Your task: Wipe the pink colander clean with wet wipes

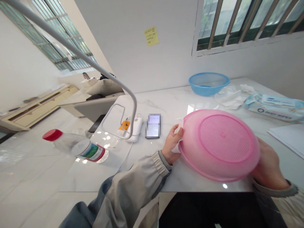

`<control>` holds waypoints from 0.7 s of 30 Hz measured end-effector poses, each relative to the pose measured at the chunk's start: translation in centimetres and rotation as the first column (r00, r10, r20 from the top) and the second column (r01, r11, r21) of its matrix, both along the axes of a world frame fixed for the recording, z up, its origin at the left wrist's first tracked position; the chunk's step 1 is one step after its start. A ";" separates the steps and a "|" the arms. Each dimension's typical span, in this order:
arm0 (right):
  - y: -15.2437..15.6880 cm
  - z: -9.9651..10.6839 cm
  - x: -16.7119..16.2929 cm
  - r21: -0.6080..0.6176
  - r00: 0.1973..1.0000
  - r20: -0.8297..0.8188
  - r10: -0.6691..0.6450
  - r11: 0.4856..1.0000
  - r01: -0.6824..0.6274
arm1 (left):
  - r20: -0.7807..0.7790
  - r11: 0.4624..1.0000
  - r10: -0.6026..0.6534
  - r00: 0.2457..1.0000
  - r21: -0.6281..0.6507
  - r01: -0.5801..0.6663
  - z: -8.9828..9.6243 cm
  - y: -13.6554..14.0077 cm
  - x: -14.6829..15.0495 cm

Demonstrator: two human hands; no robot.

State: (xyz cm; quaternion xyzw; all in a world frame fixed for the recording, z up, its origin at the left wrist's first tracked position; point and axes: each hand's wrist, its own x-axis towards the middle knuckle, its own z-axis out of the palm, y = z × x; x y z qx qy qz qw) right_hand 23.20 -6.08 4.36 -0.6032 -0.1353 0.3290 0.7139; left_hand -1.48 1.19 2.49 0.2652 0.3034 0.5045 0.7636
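A pink plastic strainer basket [223, 141] is held up over the near edge of the white table, its round meshed base turned toward me. My left hand [173, 142] grips the basket's left rim, with the thumb on the outside and a bit of white tissue or wipe between the fingers and the rim. On the other side my right hand [270, 164] is closed around the right edge; its fingers are mostly hidden behind the basket.
A blue basin [209, 84] stands at the back, beside crumpled wipes [230, 96] and a wipes packet [275, 107]. Paper [289, 136] lies at right. Left are a phone [153, 126], a white power bank [136, 129], a water bottle [78, 147] and a grey curved stand [114, 79].
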 end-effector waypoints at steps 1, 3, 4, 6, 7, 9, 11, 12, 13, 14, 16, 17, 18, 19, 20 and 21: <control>0.0 -0.1 0.0 0.007 1.000 -0.007 0.002 1.000 -0.002 | -0.009 1.000 0.017 1.000 -0.006 -0.017 0.1 0.0 -0.1; 0.0 -0.2 0.1 0.018 1.000 -0.001 0.003 1.000 -0.003 | -0.024 1.000 0.014 1.000 0.011 -0.014 0.3 -0.1 -0.2; 0.0 -0.3 0.2 0.023 1.000 0.008 0.001 1.000 -0.001 | -0.028 1.000 0.005 1.000 0.026 -0.004 0.5 -0.1 -0.3; 0.0 -0.4 0.3 0.030 1.000 0.016 0.001 1.000 -0.002 | -0.046 0.998 -0.007 0.999 0.061 0.009 0.7 -0.2 -0.3; 0.0 -0.4 0.3 0.033 1.000 0.012 0.004 0.999 -0.004 | -0.066 0.997 -0.002 0.998 0.077 0.007 0.8 -0.2 -0.3; 0.0 -0.3 0.3 0.027 1.000 0.004 0.000 1.000 0.000 | -0.111 0.995 0.018 0.994 0.104 -0.006 0.9 -0.2 -0.2; -0.1 -0.1 0.2 0.009 1.000 0.006 -0.017 1.000 0.017 | -0.145 0.992 0.036 0.989 0.128 -0.017 0.9 -0.2 0.0; -0.1 0.1 0.1 -0.002 1.000 0.012 -0.026 1.000 0.026 | -0.156 0.990 0.041 0.987 0.139 -0.019 0.8 -0.2 0.0; -0.1 0.2 0.0 -0.011 0.999 0.022 -0.032 0.999 0.032 | -0.163 0.989 0.044 0.986 0.150 -0.020 0.8 -0.3 0.1; -0.1 0.3 -0.1 -0.017 0.999 0.030 -0.030 0.999 0.031 | -0.169 0.987 0.046 0.984 0.160 -0.019 0.8 -0.3 0.1; -0.1 0.4 -0.2 -0.019 0.999 0.040 -0.018 1.000 0.019 | -0.180 0.983 0.049 0.982 0.181 -0.016 0.8 -0.3 0.1; -0.1 0.5 -0.2 -0.020 0.999 0.043 -0.016 1.000 0.017 | -0.187 0.981 0.053 0.981 0.193 -0.016 0.9 -0.3 0.1; -0.1 0.5 -0.3 -0.020 0.999 0.043 -0.013 1.000 0.014 | -0.196 0.978 0.058 0.979 0.208 -0.016 0.9 -0.3 0.1; -0.1 0.5 -0.2 -0.021 0.999 0.043 -0.013 1.000 0.014 | -0.207 0.974 0.065 0.976 0.224 -0.017 0.9 -0.3 0.0; -0.1 0.5 -0.2 -0.025 0.999 0.042 -0.015 1.000 0.016 | -0.218 0.971 0.070 0.974 0.240 -0.016 0.9 -0.3 0.0; -0.1 0.5 -0.2 -0.027 0.999 0.040 -0.015 0.999 0.016 | -0.230 0.967 0.074 0.970 0.255 -0.014 0.8 -0.3 0.0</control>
